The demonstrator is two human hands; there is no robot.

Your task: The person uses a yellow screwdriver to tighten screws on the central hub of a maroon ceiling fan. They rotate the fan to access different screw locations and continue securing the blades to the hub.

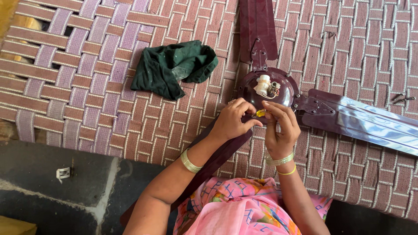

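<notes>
1. Head view, the hands: the left hand [232,119] and the right hand [278,126] meet over a small yellow piece [260,113]. Both hands pinch it with their fingertips, so both are closed on it. It sits just at 6 o'clock from the round middle of the fan [271,89].

2. Head view, how it will handle: the yellow piece looks tiny, light and hard (maybe a cap on a wire, too small to tell). I think it could slip away easily, so a fingertip pinch is the best hold. The thin wires by the white part [262,85] in the fan's middle look easy to break.

3. The fan looks heavy and stiff. Its shiny blades [370,122] look smooth and slippery. One points to 12 o'clock, one to 3 o'clock, and one runs to 7 o'clock under the left arm.

4. Other things: a dark green cloth [174,67] lies soft and crumpled at 9 o'clock from the fan's middle, well apart from the hands. Little screws [402,99] lie at 3 o'clock, near the edge. All of it rests on a woven bed [87,87].

5. In the way: the blade under the left arm sits close, so the arm has little room.
</notes>
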